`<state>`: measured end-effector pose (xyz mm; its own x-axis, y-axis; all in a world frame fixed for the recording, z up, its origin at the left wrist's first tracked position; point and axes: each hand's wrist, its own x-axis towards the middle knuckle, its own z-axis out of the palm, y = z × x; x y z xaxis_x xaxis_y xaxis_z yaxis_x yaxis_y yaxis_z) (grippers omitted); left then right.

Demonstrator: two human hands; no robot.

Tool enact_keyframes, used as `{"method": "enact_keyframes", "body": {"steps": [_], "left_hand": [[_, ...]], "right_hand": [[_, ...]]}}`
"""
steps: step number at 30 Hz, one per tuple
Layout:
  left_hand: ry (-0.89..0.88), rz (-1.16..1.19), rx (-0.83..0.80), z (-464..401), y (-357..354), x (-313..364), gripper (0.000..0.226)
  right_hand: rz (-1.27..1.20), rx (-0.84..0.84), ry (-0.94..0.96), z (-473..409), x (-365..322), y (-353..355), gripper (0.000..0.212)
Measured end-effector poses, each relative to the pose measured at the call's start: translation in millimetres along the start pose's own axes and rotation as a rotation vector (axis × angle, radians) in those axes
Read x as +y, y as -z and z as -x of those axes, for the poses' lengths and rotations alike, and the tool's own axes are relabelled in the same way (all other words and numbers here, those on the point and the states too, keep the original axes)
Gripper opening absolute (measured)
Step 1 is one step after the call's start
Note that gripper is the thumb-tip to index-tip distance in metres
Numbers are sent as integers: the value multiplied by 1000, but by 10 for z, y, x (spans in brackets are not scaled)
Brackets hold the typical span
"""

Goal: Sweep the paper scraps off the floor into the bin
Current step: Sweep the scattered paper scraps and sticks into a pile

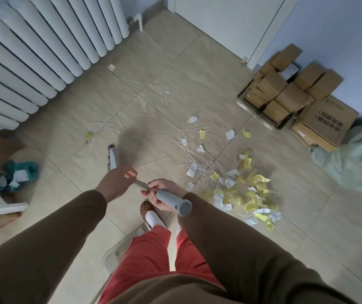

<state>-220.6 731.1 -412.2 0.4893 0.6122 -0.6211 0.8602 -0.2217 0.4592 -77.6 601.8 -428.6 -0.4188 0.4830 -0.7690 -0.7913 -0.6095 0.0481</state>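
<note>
Both hands hold a broom. My right hand (160,194) grips its grey handle end (173,201), and my left hand (115,182) grips the shaft lower down. The broom head (112,157) rests on the tiled floor ahead of my left hand. Yellow and white paper scraps (245,194) lie heaped to the right of my hands. Thin white paper strips (145,106) are scattered further out across the tiles. One yellow scrap (89,135) lies left of the broom head. A teal bin bag holding white paper (15,175) sits at the left.
A white radiator (44,51) lines the left wall. Stacked cardboard boxes (289,93) fill the right corner, with a pale green bag (355,159) beside them. A white door (226,23) stands at the back. A clear dustpan-like object (121,249) lies by my feet.
</note>
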Motion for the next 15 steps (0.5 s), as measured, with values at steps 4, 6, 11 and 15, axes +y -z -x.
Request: {"method": "enact_keyframes", "body": {"steps": [4,6,11,15], "left_hand": [[12,5,-32,-115,66,-149,21],[9,22,-46,-170,103,-199,21],[-25,46,-68,-289,214,-219,19],[-33,63,-94,-413,362,-260,17]], "right_hand": [[-13,181,70,71,-138,162,12],[-42,295,123,252,-192,277,12],[1,459,244,597,-139,329,17],[3,479,295,787,2,192,28]]}}
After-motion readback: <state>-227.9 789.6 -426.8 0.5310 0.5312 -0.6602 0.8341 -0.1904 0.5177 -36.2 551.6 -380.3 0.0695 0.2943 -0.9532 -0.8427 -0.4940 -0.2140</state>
